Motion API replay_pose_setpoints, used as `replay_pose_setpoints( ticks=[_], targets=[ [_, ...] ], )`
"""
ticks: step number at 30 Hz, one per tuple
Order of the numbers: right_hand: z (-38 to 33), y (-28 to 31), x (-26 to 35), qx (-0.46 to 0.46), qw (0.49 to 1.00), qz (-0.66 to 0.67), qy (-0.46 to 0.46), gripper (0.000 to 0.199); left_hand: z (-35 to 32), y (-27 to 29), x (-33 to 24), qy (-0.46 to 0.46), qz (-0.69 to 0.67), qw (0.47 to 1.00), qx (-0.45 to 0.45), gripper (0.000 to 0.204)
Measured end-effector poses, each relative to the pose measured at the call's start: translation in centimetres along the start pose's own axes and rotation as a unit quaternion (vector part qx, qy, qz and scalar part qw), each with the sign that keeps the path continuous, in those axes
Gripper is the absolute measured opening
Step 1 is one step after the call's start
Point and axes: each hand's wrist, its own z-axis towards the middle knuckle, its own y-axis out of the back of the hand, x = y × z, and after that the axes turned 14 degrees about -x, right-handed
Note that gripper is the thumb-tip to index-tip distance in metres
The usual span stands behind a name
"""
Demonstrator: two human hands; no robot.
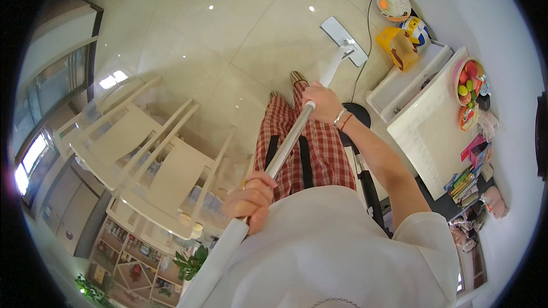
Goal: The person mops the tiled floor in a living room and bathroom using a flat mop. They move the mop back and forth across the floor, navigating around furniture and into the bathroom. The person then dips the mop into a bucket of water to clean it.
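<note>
A flat mop [292,140] with a long white and silver pole slants across my body. Its rectangular white head [337,31] lies on the tiled floor, close to a black cable. My left hand [250,201] is wrapped round the upper part of the pole, near my waist. Farther down, my right hand [321,101] closes round the pole, with bands on that wrist. My feet, in striped footwear [297,76], stand a little behind the mop head.
White chairs [177,177] stand by a clear-topped table [94,159] at left. At right are a white cabinet with an open drawer [408,80], a fruit basket [468,82], books [463,187], a yellow bag [398,48] and a tub [394,4]. The black cable [370,34] runs along the floor.
</note>
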Motion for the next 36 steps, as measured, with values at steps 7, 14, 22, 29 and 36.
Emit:
replay_pose_setpoints(
  ticks=[7,14,22,29,36],
  targets=[
    [-1.2,1.4,-2.0,-0.079,0.996,0.045,-0.013,0.012,1.6,-2.1,1.7,-0.008,-0.033,0.999,0.029,0.024],
    [-1.9,-5.5,-0.5,-0.113,0.993,0.027,0.003,0.013,-4.2,3.8,1.6,0.026,-0.010,0.997,-0.066,0.024],
    [-5.0,-18.8,6.9,-0.062,0.993,0.046,0.094,0.012,-15.8,11.9,-5.1,0.006,0.068,0.986,-0.151,0.022],
    [-9.7,-28.7,13.1,0.036,0.984,0.001,0.174,0.011,-29.0,17.6,-7.4,-0.018,0.088,0.955,-0.283,0.020],
    [-18.2,-37.9,18.8,0.217,0.950,-0.013,0.226,0.003,-42.9,19.0,-11.5,0.015,0.140,0.895,-0.423,0.019]
  ],
)
